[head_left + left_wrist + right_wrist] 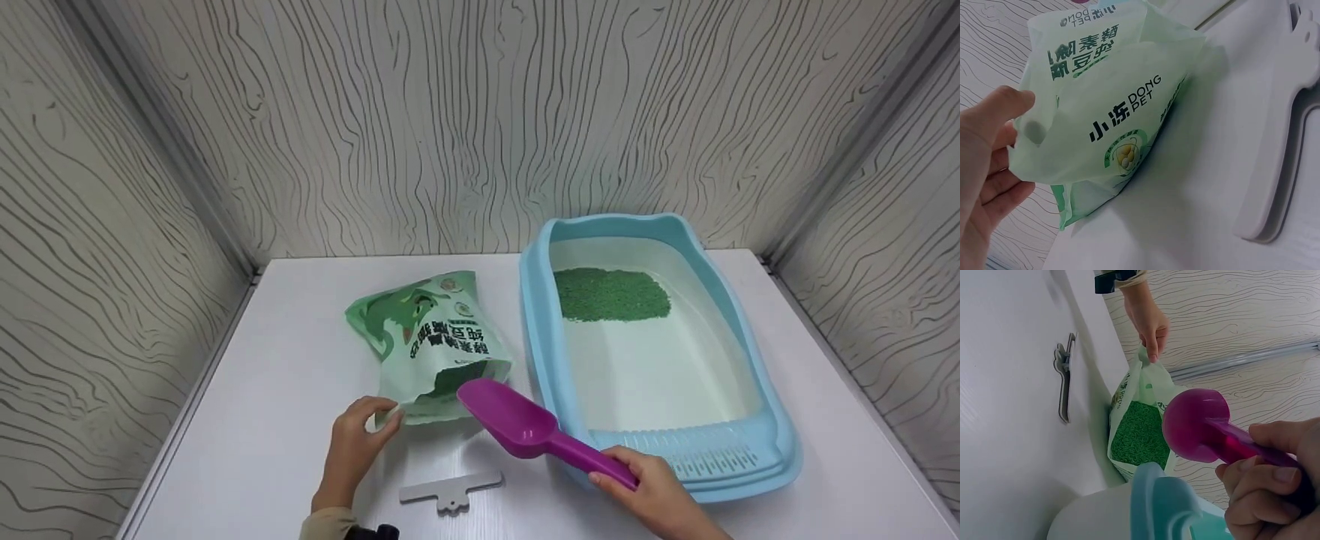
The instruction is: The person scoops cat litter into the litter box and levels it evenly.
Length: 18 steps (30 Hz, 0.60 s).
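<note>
My left hand [358, 437] pinches the rim of a pale green bag of cat litter [442, 337] between thumb and fingers. The bag lies with its mouth toward me, and green pellets [1141, 436] show inside it in the right wrist view. With my right hand [646, 484] I grip the handle of a magenta scoop [517, 420]. The scoop's bowl is close by the bag's mouth, and its handle crosses the near left edge of the light blue litter box [544, 337]. A layer of green pellets [611, 295] covers the far left part of the box floor.
A grey bag clip [451, 491] lies on the white table [300, 337] in front of the bag. Wood-grain patterned panels [420, 127] stand behind and on both sides. The litter box takes up the right of the table, with a slotted near rim.
</note>
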Each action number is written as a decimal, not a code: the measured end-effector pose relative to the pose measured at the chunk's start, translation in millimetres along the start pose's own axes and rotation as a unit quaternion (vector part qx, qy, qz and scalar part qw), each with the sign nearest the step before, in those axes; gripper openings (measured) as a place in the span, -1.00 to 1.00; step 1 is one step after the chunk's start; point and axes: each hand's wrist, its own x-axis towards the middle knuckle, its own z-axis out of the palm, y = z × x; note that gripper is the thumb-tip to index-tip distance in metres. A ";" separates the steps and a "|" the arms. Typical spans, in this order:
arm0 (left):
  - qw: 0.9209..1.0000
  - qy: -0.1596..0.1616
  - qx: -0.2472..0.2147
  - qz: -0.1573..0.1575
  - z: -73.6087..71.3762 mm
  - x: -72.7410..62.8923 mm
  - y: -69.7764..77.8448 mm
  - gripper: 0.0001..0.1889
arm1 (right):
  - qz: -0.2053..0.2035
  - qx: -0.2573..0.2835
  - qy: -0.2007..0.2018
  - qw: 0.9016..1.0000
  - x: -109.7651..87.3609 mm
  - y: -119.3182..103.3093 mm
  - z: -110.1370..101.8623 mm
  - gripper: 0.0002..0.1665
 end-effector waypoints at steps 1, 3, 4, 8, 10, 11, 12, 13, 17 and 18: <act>1.000 -0.001 -0.001 -0.001 0.0 0.0 -0.1 -0.91 | -0.006 -0.002 -0.004 1.000 0.7 0.7 1.7 -0.58; 1.000 -0.001 -0.002 0.000 0.0 0.1 -0.4 -0.91 | -0.021 -0.002 -0.016 1.000 2.2 2.2 5.2 -0.58; 1.000 -0.001 -0.001 0.001 0.2 0.2 -0.6 -0.90 | -0.029 -0.002 -0.022 0.999 2.8 2.9 7.0 -0.59; 1.000 0.004 0.001 0.010 0.9 0.1 -1.7 -0.90 | -0.069 -0.014 -0.032 0.997 5.7 5.4 13.5 -0.60; 1.000 0.009 0.001 0.015 1.4 0.1 -2.5 -0.89 | -0.076 -0.020 -0.035 0.996 7.2 5.9 16.5 -0.60; 1.000 0.011 0.000 0.018 1.7 0.1 -2.9 -0.89 | -0.075 -0.021 -0.038 0.996 7.9 6.1 17.9 -0.60; 1.000 0.013 -0.001 0.021 1.9 0.2 -3.3 -0.89 | -0.074 -0.023 -0.041 0.996 8.6 6.4 19.3 -0.60; 1.000 0.015 -0.002 0.025 2.0 0.2 -3.5 -0.89 | -0.070 -0.021 -0.046 0.996 9.3 6.8 20.8 -0.60; 0.999 0.025 -0.004 0.036 2.5 0.3 -3.8 -0.88 | -0.074 -0.021 -0.059 0.995 11.5 9.4 27.4 -0.63; 0.999 0.028 -0.006 0.039 2.6 0.3 -3.8 -0.88 | -0.082 -0.023 -0.060 0.995 12.2 10.1 29.4 -0.64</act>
